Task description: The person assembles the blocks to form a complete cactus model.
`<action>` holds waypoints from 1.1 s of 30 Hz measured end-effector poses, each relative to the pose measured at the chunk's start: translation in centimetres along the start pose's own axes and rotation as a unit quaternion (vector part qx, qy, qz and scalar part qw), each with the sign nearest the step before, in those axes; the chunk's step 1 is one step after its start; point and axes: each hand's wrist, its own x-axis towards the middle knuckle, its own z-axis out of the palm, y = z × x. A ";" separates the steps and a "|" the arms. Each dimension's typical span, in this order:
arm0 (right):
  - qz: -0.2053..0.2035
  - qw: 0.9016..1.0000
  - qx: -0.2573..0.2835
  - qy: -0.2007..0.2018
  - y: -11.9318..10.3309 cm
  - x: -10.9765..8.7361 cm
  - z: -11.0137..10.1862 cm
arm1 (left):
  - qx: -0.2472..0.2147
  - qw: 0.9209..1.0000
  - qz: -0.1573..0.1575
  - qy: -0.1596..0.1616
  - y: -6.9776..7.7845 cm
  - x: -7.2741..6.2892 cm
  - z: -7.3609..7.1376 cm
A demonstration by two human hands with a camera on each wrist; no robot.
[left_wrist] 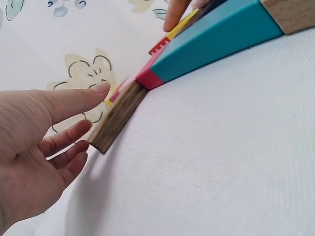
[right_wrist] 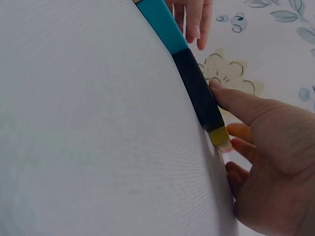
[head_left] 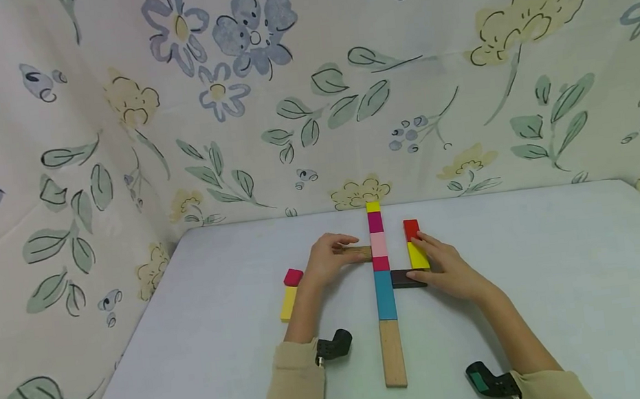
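Note:
My left hand [head_left: 324, 263] is at a brown wooden block [left_wrist: 118, 118], with thumb and fingers loosely spread around its outer end. That block meets the left side of a long upright line of blocks, at a dark pink block [left_wrist: 149, 74] just above a blue block [head_left: 385, 295]. On the other side, my right hand [head_left: 450, 270] lays its thumb on a black block [head_left: 401, 279] that juts right from the blue one. Its relaxed fingertips rest by a yellow block [head_left: 416, 256] and a red block [head_left: 411, 229], which extend away from the black block's outer end.
The line continues with a light wooden block [head_left: 393, 354] at the near end and pink [head_left: 379, 244], magenta [head_left: 376, 222] and yellow ones farther off. Beside the left forearm lie a pale yellow block [head_left: 289, 303] and a red one [head_left: 293, 277]. A flowered curtain [head_left: 314, 148] backs the white table [head_left: 209, 367].

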 end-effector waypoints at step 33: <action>0.001 1.000 0.000 -0.004 0.1 0.0 0.1 | 0.070 0.995 0.055 0.052 1.2 -4.6 -6.7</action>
